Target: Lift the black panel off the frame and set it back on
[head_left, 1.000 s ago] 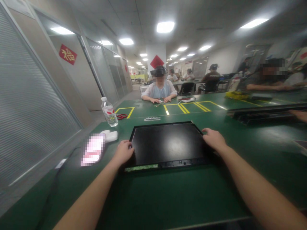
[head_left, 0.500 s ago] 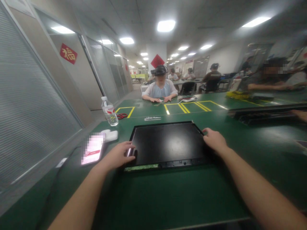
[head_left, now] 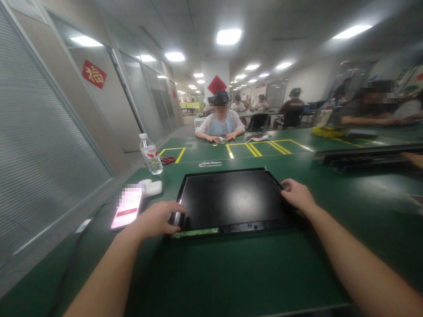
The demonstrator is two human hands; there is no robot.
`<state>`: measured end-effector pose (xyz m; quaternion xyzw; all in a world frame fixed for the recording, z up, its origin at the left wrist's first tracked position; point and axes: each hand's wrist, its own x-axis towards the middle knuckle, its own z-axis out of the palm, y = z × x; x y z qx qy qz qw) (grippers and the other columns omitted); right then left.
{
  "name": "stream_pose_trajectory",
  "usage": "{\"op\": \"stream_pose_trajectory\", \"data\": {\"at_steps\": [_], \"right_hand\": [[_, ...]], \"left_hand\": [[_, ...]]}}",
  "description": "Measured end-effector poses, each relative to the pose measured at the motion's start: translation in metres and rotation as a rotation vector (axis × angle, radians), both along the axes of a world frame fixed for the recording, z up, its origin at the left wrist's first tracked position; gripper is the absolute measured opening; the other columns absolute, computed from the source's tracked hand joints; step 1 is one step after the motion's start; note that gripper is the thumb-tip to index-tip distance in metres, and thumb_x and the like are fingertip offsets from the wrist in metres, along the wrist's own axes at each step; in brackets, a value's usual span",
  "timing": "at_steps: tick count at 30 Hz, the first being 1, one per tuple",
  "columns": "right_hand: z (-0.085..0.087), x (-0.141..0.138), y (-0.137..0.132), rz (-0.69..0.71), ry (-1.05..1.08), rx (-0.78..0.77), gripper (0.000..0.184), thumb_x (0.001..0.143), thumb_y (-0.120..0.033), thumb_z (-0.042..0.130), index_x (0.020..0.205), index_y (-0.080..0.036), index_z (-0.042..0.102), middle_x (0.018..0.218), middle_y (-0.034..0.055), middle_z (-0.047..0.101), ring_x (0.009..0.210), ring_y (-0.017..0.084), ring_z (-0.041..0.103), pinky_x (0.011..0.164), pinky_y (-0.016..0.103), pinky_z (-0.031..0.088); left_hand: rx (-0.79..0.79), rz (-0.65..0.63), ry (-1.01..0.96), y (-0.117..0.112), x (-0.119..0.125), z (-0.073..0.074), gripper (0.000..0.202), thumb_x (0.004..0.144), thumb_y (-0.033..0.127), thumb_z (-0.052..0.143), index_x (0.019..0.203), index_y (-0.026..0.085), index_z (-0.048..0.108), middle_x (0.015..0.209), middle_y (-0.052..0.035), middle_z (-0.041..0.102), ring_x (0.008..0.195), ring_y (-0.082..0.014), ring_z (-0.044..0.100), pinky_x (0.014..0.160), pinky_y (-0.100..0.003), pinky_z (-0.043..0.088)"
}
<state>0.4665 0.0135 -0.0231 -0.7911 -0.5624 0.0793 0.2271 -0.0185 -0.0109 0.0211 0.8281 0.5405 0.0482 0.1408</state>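
Note:
A black display panel (head_left: 228, 198) lies face up on the green table (head_left: 231, 273), with a thin frame around it and a green circuit strip along part of its near edge. My left hand (head_left: 161, 216) is at its left edge, fingers over the border and thumb near the front corner. On the opposite side, my right hand (head_left: 297, 194) grips the right edge, its thumb and forefinger at the rim. The undersides of both grips are hidden.
A phone (head_left: 127, 211), a white case (head_left: 153, 188), a water bottle (head_left: 151, 154) and red-handled scissors (head_left: 168, 160) lie or stand at the left. Small white pieces (head_left: 210, 164) lie beyond the panel. Across the table sits a person (head_left: 220, 121). Dark frames (head_left: 360, 158) are at the right.
My left hand has shifted slightly left along the panel's edge, its thumb moving nearer the border. The right hand and the panel have hardly moved.

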Motion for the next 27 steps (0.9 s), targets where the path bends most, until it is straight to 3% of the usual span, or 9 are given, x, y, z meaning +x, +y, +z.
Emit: {"op": "stream_pose_trajectory", "data": {"at_steps": [5,13,18,21,24,27], "right_hand": [[-0.002,-0.001,0.000,-0.011,0.012,0.020,0.037,0.077,-0.019,0.060,0.112,-0.021,0.071,0.091,0.0032,0.076,0.083,0.020,0.067,0.066,0.028,0.044],[-0.009,0.000,0.004,-0.033,0.063,0.059,0.031,0.075,-0.015,0.063,0.104,-0.021,0.073,0.085,0.0021,0.075,0.076,0.017,0.066,0.063,0.025,0.041],[-0.011,0.002,0.004,-0.023,0.065,0.083,0.029,0.075,-0.014,0.062,0.102,-0.021,0.073,0.083,0.0024,0.075,0.074,0.017,0.065,0.061,0.026,0.041],[-0.012,0.005,0.004,-0.010,0.093,0.086,0.029,0.076,-0.013,0.063,0.102,-0.020,0.073,0.083,0.0024,0.075,0.075,0.017,0.066,0.065,0.025,0.043],[-0.010,0.007,0.004,0.004,0.117,0.070,0.029,0.076,-0.012,0.065,0.102,-0.019,0.073,0.083,0.0023,0.076,0.076,0.017,0.067,0.068,0.026,0.045],[-0.007,0.008,0.004,0.007,0.154,0.046,0.027,0.076,-0.014,0.066,0.102,-0.020,0.074,0.083,0.0022,0.076,0.078,0.018,0.069,0.069,0.026,0.046]], "left_hand": [[-0.014,0.006,-0.027,-0.002,0.003,0.002,0.054,0.064,0.028,0.075,0.117,0.037,0.079,0.128,0.0005,0.074,0.118,-0.0291,0.067,0.104,-0.036,0.047],[-0.031,0.018,0.021,-0.003,0.003,0.003,0.058,0.065,0.033,0.072,0.122,0.031,0.076,0.122,-0.0046,0.076,0.109,-0.0300,0.070,0.097,-0.036,0.051],[-0.021,0.063,-0.100,0.003,-0.005,-0.004,0.055,0.071,0.042,0.071,0.124,0.028,0.074,0.133,-0.0065,0.071,0.120,-0.0308,0.066,0.103,-0.039,0.050],[0.039,0.166,-0.184,0.011,-0.006,-0.014,0.052,0.077,0.046,0.065,0.121,0.020,0.074,0.130,-0.0127,0.071,0.112,-0.0312,0.069,0.099,-0.040,0.053],[0.096,0.286,-0.149,0.017,-0.002,-0.021,0.050,0.078,0.042,0.064,0.121,0.016,0.073,0.124,-0.0175,0.072,0.102,-0.0321,0.072,0.093,-0.041,0.055],[0.141,0.359,-0.084,0.021,0.002,-0.027,0.048,0.082,0.038,0.062,0.122,0.013,0.071,0.123,-0.0209,0.071,0.105,-0.0338,0.071,0.093,-0.040,0.053]]}}
